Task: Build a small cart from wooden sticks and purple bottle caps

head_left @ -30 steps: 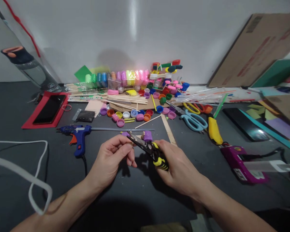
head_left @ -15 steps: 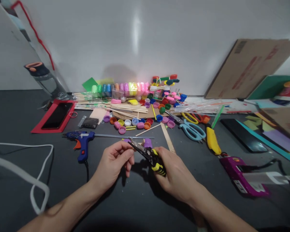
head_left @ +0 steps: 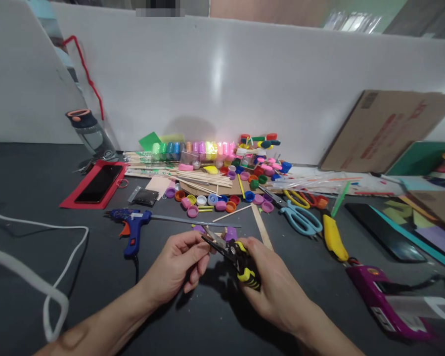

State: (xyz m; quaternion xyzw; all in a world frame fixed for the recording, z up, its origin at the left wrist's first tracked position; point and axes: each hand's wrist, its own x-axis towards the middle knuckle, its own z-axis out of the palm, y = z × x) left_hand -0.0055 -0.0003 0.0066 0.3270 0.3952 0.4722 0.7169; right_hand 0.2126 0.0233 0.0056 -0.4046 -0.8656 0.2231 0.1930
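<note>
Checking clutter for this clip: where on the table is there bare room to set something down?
Bare dark table lies left of the red phone case and between the white cord and blue glue gun. Crowded: bottle caps, sticks, and teal scissors beyond the hands.

The hands meet near the front of the table (head_left: 29,168): the left hand (head_left: 178,264) just left of the cutters (head_left: 232,254), the right hand (head_left: 272,287) around their handles. The glue gun (head_left: 131,225) lies to the left, the scissors (head_left: 298,217) to the right, the bottle caps (head_left: 215,200) behind, and the phone (head_left: 98,183) far left
</note>
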